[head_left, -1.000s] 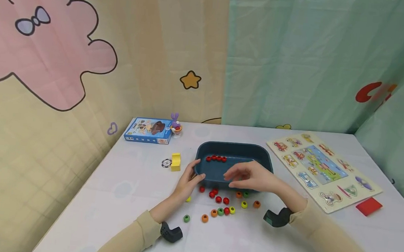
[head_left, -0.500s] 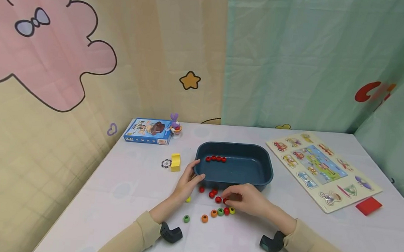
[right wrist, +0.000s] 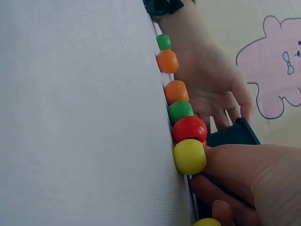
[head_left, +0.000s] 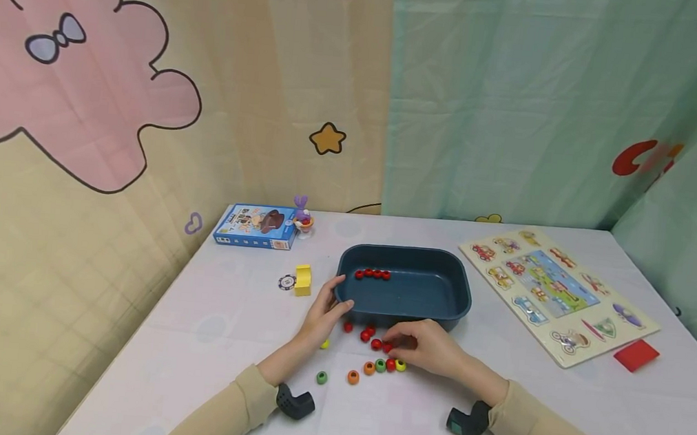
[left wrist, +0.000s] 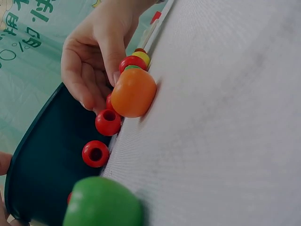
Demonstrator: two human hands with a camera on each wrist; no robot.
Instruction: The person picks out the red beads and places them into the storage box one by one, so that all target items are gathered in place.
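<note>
A dark blue tray point(head_left: 435, 291) stands mid-table, with several red beads point(head_left: 377, 274) lined up inside near its left end. My left hand point(head_left: 319, 318) grips the tray's near left corner, thumb at the rim. Just in front of the tray, my right hand point(head_left: 427, 347) pinches a red bead point(head_left: 387, 347) at table level; in the left wrist view its fingers partly cover this bead. Loose beads lie about: red point(head_left: 377, 344), orange point(head_left: 353, 377), green point(head_left: 322, 377) and yellow point(head_left: 400, 366). In the right wrist view a yellow bead point(right wrist: 190, 157) partly blocks the right fingertips.
Back left are a blue box point(head_left: 256, 226) and a small purple-eared figurine point(head_left: 303, 217). A yellow block point(head_left: 303, 280) and a round black-and-white chip point(head_left: 287, 282) lie left of the tray. Rightward lie a picture puzzle board point(head_left: 556, 294) and a red square point(head_left: 636, 356).
My right hand has come down from above the tray to the beads in front of it and now pinches a red one. My left hand stays on the tray.
</note>
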